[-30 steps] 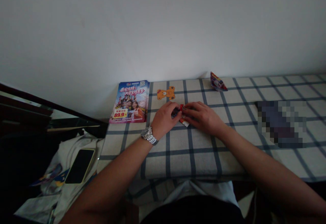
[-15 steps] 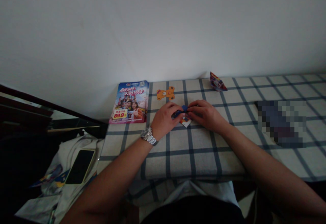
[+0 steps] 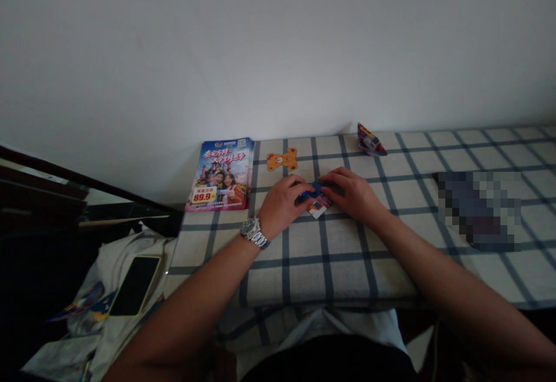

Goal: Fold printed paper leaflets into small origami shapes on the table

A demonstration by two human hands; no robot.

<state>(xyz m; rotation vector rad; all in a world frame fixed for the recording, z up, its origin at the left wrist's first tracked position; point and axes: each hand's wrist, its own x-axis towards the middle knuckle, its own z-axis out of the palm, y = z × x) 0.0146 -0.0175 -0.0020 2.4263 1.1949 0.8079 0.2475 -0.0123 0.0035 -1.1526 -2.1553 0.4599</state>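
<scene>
A small folded piece of printed paper (image 3: 319, 205), blue at its far side with a white corner toward me, lies on the checked tablecloth between my hands. My left hand (image 3: 284, 204), with a metal watch (image 3: 253, 231) on its wrist, grips the paper's left side with thumb and fingers. From the right, my right hand (image 3: 351, 194) presses and pinches its other edge. Fingers cover part of the paper, so its full folded shape is hidden. Beyond my left hand lies a flat orange bear cutout (image 3: 282, 160).
A stack of printed flyers (image 3: 221, 175) is at the table's left end. By the wall sits a folded paper piece (image 3: 370, 140). A dark, pixelated item (image 3: 478, 211) lies at right. Left of the table, a phone (image 3: 135, 285) rests on pale cloth (image 3: 93, 341).
The right fingers have shifted slightly on the paper, and more of its printed face now shows between my hands. My left hand has barely moved.
</scene>
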